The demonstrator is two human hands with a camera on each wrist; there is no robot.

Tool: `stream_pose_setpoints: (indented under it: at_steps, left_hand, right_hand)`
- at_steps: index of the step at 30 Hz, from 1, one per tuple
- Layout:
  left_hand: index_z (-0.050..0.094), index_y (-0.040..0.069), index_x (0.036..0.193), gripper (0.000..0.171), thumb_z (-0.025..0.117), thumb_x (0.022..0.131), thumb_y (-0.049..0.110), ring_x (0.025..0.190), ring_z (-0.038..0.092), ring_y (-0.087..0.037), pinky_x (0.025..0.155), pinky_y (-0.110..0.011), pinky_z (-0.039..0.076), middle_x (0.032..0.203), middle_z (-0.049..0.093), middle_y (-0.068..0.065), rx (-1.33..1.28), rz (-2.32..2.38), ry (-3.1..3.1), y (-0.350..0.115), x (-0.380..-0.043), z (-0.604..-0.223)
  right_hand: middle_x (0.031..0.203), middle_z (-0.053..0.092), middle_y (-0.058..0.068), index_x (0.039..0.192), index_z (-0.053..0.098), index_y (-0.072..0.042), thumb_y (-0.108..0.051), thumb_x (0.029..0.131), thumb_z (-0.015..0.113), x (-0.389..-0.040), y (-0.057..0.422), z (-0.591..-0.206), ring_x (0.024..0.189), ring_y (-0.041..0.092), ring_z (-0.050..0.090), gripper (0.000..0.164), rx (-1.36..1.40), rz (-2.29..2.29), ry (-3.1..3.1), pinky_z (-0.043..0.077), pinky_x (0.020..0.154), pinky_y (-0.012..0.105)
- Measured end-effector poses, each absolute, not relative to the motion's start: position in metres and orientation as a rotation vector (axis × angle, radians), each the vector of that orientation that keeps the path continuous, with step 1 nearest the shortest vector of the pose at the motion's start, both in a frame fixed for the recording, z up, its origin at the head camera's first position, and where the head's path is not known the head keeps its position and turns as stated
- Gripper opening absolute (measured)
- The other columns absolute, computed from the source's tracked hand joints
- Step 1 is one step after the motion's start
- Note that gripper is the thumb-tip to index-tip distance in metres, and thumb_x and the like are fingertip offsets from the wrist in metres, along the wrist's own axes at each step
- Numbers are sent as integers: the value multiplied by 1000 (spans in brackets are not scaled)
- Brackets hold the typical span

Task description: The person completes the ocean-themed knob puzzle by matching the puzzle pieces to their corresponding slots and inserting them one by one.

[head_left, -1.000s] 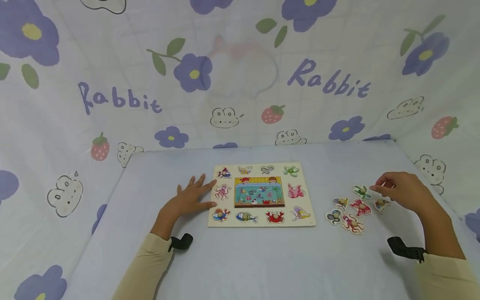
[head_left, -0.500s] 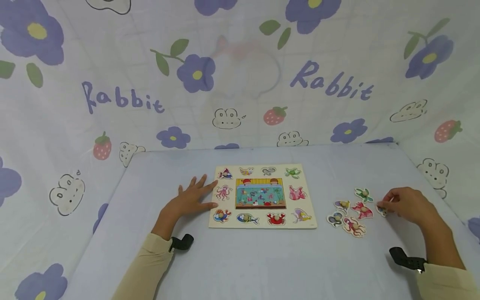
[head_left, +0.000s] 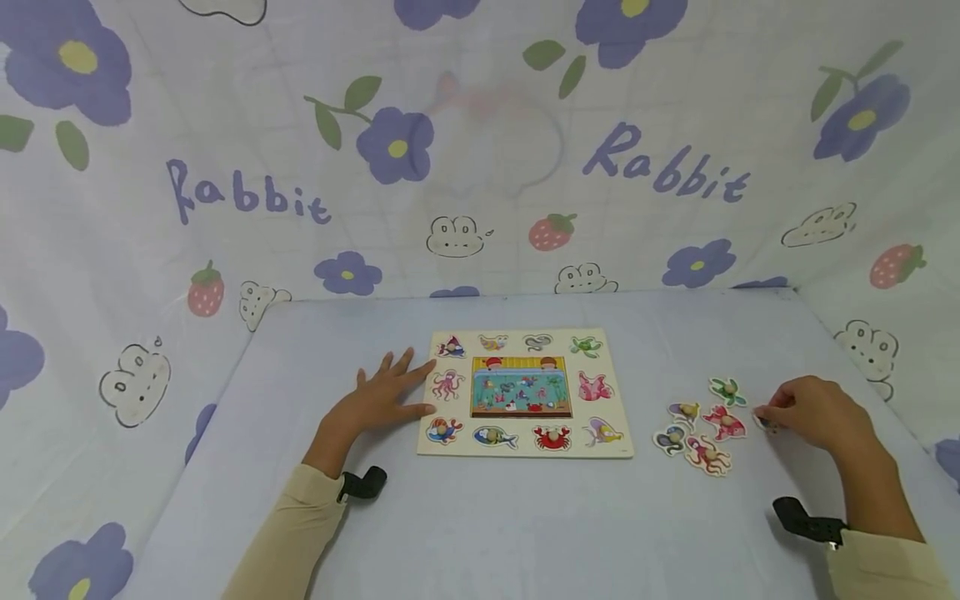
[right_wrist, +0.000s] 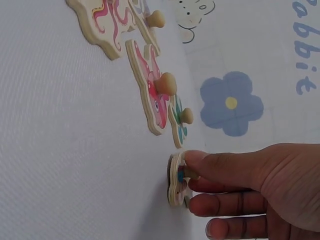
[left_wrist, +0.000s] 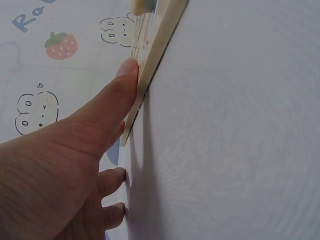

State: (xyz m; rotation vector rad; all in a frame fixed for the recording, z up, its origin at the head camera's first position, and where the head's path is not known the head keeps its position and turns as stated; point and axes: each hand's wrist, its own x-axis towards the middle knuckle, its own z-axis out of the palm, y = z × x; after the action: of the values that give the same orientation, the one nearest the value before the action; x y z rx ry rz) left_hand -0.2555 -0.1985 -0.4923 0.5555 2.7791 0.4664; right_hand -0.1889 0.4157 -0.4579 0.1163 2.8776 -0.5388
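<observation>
A wooden peg puzzle board [head_left: 525, 447] with sea-creature pictures lies mid-table. My left hand [head_left: 378, 404] spreads its fingers on the table, thumb and index finger touching the board's left edge; the thumb [left_wrist: 107, 102] lies against that edge in the left wrist view. Right of the loose pieces, my right hand [head_left: 813, 417] pinches the wooden knob of a small puzzle piece [right_wrist: 176, 182], which stands close to the tabletop. Its picture is mostly hidden. Beside it lie a pink fish piece [head_left: 724, 423], a green turtle piece [head_left: 727, 391] and a red octopus piece [head_left: 708, 456].
A yellow-and-purple fish piece [head_left: 684, 412] and a grey piece [head_left: 670, 438] lie at the left of the loose group. Knobbed pieces such as the crab [head_left: 552, 438] sit in the board. A patterned cloth [head_left: 480, 167] hangs behind the table.
My right hand has come down from beside the turtle piece to the piece at the right and taken its knob. My left hand stays at the board's edge.
</observation>
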Motion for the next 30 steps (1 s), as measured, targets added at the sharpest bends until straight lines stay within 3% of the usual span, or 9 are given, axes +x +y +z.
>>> stream_pose_setpoints:
  at_steps: [15, 30]
  left_hand:
    - [26, 31, 162, 85, 62, 93, 64, 154, 1, -45, 112, -78, 2, 170, 10, -14, 556, 463, 2776, -198, -256, -492]
    - [24, 32, 162, 85, 61, 93, 64, 154, -2, -43, 113, -76, -1, 170, 7, -13, 555, 475, 2765, -200, -257, -494]
  right_hand:
    - [74, 62, 6, 91, 69, 3, -29, 93, 74, -186, 412, -458, 71, 25, 53, 33, 128, -527, 2894, 43, 57, 36]
    - [92, 68, 13, 104, 69, -1, -22, 95, 74, -197, 384, -443, 84, 32, 59, 24, -60, -603, 3034, 49, 59, 38]
